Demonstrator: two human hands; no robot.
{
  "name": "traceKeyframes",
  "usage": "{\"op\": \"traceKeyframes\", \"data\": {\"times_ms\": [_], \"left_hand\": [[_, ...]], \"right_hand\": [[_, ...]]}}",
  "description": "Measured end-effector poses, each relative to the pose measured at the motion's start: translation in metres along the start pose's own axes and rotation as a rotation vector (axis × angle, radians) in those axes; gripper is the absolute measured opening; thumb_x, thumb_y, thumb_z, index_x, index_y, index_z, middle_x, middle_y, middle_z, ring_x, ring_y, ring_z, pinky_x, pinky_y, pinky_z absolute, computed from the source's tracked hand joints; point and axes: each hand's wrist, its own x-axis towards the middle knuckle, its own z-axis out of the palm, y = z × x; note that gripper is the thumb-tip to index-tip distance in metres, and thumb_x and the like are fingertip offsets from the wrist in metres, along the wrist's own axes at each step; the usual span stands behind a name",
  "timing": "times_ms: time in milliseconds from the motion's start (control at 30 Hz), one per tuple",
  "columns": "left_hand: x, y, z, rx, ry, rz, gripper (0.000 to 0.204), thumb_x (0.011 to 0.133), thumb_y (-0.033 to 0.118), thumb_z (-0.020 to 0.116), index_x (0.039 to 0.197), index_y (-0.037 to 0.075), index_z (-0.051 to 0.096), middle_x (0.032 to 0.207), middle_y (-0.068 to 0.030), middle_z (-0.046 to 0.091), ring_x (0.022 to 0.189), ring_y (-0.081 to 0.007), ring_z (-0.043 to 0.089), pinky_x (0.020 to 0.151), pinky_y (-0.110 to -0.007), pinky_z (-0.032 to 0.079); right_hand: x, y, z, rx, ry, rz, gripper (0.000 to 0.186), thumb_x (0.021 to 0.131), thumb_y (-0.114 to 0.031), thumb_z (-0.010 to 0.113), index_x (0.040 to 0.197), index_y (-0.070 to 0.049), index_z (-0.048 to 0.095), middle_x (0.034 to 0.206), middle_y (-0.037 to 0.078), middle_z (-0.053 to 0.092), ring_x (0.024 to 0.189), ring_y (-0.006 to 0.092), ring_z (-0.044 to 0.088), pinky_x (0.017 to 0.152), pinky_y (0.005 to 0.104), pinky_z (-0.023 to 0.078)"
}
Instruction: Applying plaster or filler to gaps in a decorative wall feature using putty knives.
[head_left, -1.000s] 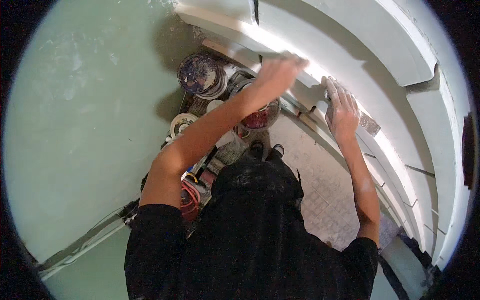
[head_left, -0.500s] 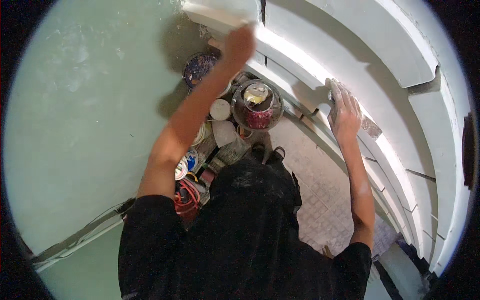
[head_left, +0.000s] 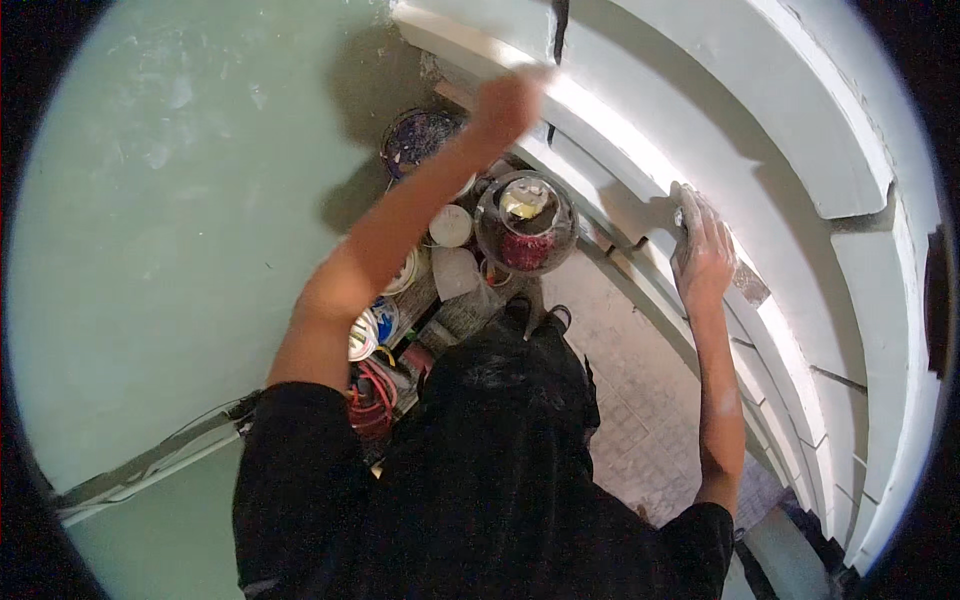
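White and bright in the head view, a long ledge [head_left: 605, 125] bends like a bow, with its long side going from the top left down to the lower right. The right hand [head_left: 708, 250] is nearer, because its dusty fingers lie right on the ledge. They look close together, but I cannot tell if they pinch something under them. Just below that hand, a grey-brown patch [head_left: 752, 286] shows on the ledge. The left hand [head_left: 512, 105] is up and to the left, over the ledge's upper part. It is blurry, so I cannot tell if it is spread, holding something or touching the ledge. Below the ledge, between the two arms, a round tub [head_left: 569, 232] sits near a dark pail [head_left: 402, 150].
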Motion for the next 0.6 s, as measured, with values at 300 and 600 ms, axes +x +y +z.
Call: {"op": "traceKeyframes", "data": {"times_ms": [300, 600], "left_hand": [[0.009, 0.007, -0.019, 0.161, -0.236, -0.192, 0.027, 0.086, 0.014, 0.057, 0.111, 0.007, 0.066, 0.082, -0.0143, 0.068, 0.076, -0.0311, 0.068, 0.067, -0.044, 0.056], [0.014, 0.001, -0.024, 0.152, -0.143, -0.177, 0.033, 0.087, 0.005, 0.052, 0.119, 0.002, 0.061, 0.093, -0.0157, 0.071, 0.079, -0.0281, 0.069, 0.075, -0.041, 0.056]], "right_hand": [[0.003, -0.002, -0.002, -0.006, -0.014, 0.005, 0.079, 0.064, 0.008, 0.061, 0.139, -0.017, 0.05, 0.132, 0.009, 0.058, 0.118, 0.032, 0.056, 0.099, 0.0424, 0.047], [-0.001, -0.001, -0.003, 0.014, 0.032, 0.013, 0.074, 0.068, 0.007, 0.059, 0.137, -0.02, 0.052, 0.129, 0.01, 0.06, 0.115, 0.0323, 0.057, 0.098, 0.0425, 0.047]]}}
